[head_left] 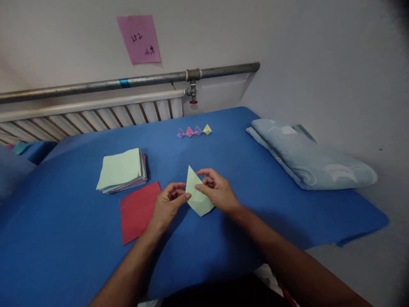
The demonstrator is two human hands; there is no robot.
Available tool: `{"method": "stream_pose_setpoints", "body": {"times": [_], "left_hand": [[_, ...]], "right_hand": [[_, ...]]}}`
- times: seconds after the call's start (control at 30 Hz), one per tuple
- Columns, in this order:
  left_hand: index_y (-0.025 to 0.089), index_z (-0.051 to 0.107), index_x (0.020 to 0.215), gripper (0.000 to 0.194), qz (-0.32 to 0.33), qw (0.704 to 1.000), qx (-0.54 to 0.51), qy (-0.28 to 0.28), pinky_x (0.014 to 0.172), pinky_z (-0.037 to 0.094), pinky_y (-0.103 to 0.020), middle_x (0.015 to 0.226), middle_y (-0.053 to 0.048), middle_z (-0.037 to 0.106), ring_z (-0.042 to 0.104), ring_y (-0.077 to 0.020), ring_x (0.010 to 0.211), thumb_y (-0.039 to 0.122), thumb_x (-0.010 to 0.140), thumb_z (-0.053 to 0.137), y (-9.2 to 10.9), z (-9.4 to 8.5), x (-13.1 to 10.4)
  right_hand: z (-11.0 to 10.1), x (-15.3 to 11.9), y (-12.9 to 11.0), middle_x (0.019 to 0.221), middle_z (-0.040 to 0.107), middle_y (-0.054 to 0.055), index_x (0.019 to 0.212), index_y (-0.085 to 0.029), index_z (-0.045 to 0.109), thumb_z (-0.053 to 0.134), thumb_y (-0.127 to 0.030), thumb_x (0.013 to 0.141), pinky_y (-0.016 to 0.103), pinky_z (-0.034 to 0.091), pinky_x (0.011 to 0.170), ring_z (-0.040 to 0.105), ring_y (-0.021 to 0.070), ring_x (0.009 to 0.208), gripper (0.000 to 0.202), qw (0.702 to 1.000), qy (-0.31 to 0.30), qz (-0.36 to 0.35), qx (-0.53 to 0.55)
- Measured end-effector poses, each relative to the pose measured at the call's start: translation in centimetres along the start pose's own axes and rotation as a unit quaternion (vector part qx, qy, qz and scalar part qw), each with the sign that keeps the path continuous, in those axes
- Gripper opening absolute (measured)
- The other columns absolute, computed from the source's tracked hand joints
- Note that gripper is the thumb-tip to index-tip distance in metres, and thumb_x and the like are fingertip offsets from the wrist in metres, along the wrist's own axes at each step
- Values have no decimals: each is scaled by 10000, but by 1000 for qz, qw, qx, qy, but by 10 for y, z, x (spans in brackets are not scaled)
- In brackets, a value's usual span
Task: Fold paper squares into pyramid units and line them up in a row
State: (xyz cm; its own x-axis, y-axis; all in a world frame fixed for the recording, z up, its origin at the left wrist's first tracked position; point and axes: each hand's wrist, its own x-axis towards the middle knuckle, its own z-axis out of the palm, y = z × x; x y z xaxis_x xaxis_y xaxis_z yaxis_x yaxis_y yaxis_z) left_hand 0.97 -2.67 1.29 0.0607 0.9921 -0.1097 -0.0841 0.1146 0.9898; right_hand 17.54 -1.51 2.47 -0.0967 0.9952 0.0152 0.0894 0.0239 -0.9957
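Between my hands is a light green sheet of paper (198, 200), partly folded, with its narrow point upward and a blunt corner below. My left hand (171, 200) pinches its left edge between thumb and fingers. From the other side my right hand (220, 189) grips the paper, thumb on the front face and fingers behind the right edge. Just left of my left hand a red paper square (137, 213) lies flat, its right part covered by that hand. Farther left sits a stack of coloured paper (119, 170) with a light green sheet on top.
A row of several small folded paper pieces (189, 131) lies toward the back of the blue-covered surface (73, 221). A folded pale blue blanket (306, 157) rests at the right by the wall. Behind run a metal pipe (153, 79) and a white radiator (111, 115).
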Motion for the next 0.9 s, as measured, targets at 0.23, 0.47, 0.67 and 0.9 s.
{"method": "stream_pose_setpoints", "body": {"times": [0.23,0.47,0.67,0.9], "left_hand": [[181,630,903,204,65,967,234,71,578,454,-261,644,17,635,585,-131,580,329,763,640,-6,-12,0],[201,620,939,159,243,901,352,-75,724,493,-287,873,-27,669,628,-152,806,158,875,481,-20,-7,-4],[205,599,930,184,227,875,416,-102,750,479,-332,890,-27,675,634,-173,825,100,867,460,-25,-9,-1],[221,583,946,229,230,854,442,-151,831,453,-367,1000,-30,687,632,-183,925,68,842,449,-16,-15,-3]], "right_hand": [[3,11,11,583,448,-88,888,-215,557,602,-170,745,190,327,474,417,73,489,157,986,-42,90,-134],[7,16,19,560,441,-82,808,-211,561,617,-131,736,205,274,492,413,80,511,121,966,-84,54,-241],[-2,10,9,568,507,-75,899,-211,580,602,-136,752,210,296,516,461,91,528,167,950,-98,44,-293],[-26,-33,13,637,543,-47,863,-198,623,520,-166,797,215,379,556,488,99,565,127,969,-114,31,-217]]}}
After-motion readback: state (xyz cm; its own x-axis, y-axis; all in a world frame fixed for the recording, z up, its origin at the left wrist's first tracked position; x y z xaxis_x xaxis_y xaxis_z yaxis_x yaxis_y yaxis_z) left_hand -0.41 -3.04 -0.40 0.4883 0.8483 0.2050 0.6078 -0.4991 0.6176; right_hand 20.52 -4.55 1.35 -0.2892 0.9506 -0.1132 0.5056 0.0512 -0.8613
